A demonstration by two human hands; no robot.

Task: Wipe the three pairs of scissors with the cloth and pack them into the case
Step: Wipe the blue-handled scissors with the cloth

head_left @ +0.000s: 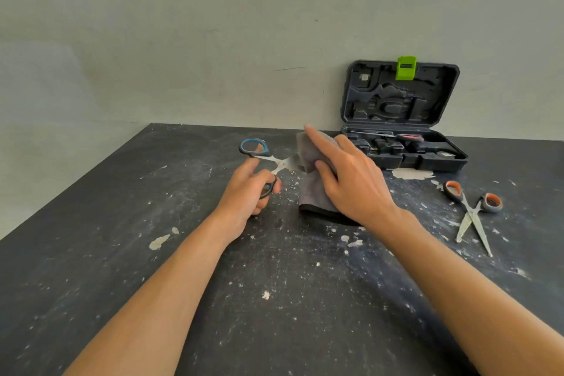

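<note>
**A:** Where were the blue-handled scissors (262, 162) relative to the case (406, 146)?

**B:** To the left of the case, lifted a little off the worktop (122, 253). The left hand (247, 195) was closed on their handles, fingers through the lower loop. Their blades pointed toward the case and disappeared into the grey cloth (317, 186).

**A:** And the cloth?

**B:** Just left of the case's front corner. The right hand (351, 183) gripped it, wrapping it round the blades, with the forefinger stretched out along the top.

**A:** The other pairs?

**B:** The orange-handled scissors (473, 210) lay in front of the case, near its right end, blades parted and pointing away from it. Inside the case's open bottom half, a red-handled pair (396, 135) lay along the back edge. The lid stood upright against the wall (213, 40), its green latch (406, 68) on top.
</note>
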